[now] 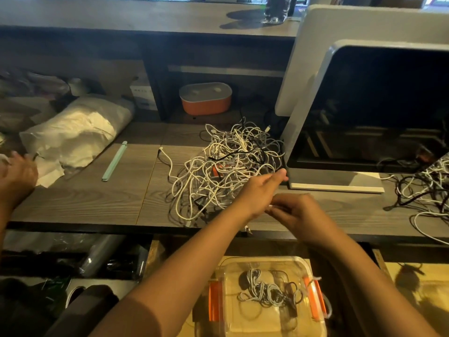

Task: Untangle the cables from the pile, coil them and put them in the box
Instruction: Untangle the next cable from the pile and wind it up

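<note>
Clear plastic box (289, 266) with orange latches is nearest, below the table (85, 203) edge. It holds coiled cables (267, 290), white and dark.

Right hand (298, 212): fingers curled, pinching a thin white cable (271, 205) just beside the left wrist. Blurred, so I can't tell where that strand runs.

Left hand (260, 190): fingers stretched out straight, pointing right over the near right edge of the pile (228, 166).

The pile sits mid-table, mostly white cables with a few black ones and something orange inside it. One white end trails out to the left.

More loose cables (425, 198) lie on the table at far right, well apart from the pile.

Another person's hand (17, 173) is at the left edge, beside a white plastic bag (75, 135). A pale green strip (114, 161) lies between the bag and the pile.

Monitor (376, 105) stands just right of the pile, screen dark.

Behind the pile, in a recess: orange container with a grey lid (205, 99). Left of it is a small white carton (143, 93); its print is too blurred to read.

A clear bottle (277, 8) stands on the upper shelf.
</note>
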`<state>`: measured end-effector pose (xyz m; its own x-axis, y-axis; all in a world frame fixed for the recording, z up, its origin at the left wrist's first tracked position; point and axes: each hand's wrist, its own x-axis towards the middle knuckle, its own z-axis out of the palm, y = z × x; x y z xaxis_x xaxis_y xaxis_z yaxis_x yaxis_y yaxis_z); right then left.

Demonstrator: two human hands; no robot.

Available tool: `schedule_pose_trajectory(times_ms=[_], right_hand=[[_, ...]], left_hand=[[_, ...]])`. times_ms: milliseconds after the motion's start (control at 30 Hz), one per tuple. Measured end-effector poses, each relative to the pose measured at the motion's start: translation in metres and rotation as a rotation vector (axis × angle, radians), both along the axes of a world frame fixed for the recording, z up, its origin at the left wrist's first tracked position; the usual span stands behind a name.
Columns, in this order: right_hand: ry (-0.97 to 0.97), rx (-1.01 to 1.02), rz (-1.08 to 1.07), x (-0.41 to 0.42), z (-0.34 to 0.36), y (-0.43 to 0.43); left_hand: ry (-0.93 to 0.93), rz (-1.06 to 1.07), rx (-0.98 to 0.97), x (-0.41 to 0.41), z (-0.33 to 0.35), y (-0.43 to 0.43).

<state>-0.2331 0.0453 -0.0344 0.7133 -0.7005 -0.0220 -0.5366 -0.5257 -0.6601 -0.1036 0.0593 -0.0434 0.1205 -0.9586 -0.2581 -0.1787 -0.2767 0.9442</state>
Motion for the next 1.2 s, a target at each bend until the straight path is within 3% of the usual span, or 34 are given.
schedule_pose_trajectory(times_ms=[133,233,433,500,600,667,767,833,933,1033,1133,1200], right_hand=[[-0.105,0.028,-0.173,-0.01,0.008,-0.01],[-0.086,0.115,-0.087,-0.009,0.007,-0.012],[-0.279,0.32,0.008,-0.005,-0.002,-0.005],[-0.367,0.384,-0.013,-0.002,-0.005,0.0],[-0.536,0.415,-0.24,0.003,-0.01,0.002],[-0.625,0.422,-0.383,0.005,-0.011,0.003],[-0.632,0.421,-0.395,0.012,-0.015,0.011],[-0.571,0.441,-0.359,0.014,-0.014,0.015],[-0.204,0.459,-0.201,0.001,-0.008,0.005],[0.005,0.408,-0.225,-0.02,0.005,-0.013],[-0.151,0.353,-0.362,-0.03,0.006,-0.023],[-0.251,0.45,-0.384,-0.023,-0.003,-0.015]], left_hand=[[0.059,-0.18,0.153,0.004,0.003,0.015],[0.16,-0.274,0.195,0.009,0.01,0.019],[0.282,-0.483,0.328,0.026,0.009,0.014],[0.291,-0.435,0.313,0.027,0.007,0.012],[0.362,-0.099,0.12,0.017,0.001,0.013],[0.19,0.101,-0.063,0.004,-0.009,0.016],[-0.157,0.217,-0.184,-0.011,-0.023,0.02],[-0.307,0.281,-0.179,-0.012,-0.024,0.021],[-0.395,0.287,-0.118,-0.004,-0.029,0.021],[-0.315,0.172,-0.044,0.009,-0.034,0.022],[-0.04,0.065,-0.123,-0.001,-0.025,0.027],[0.045,0.264,-0.199,-0.015,-0.01,0.026]])
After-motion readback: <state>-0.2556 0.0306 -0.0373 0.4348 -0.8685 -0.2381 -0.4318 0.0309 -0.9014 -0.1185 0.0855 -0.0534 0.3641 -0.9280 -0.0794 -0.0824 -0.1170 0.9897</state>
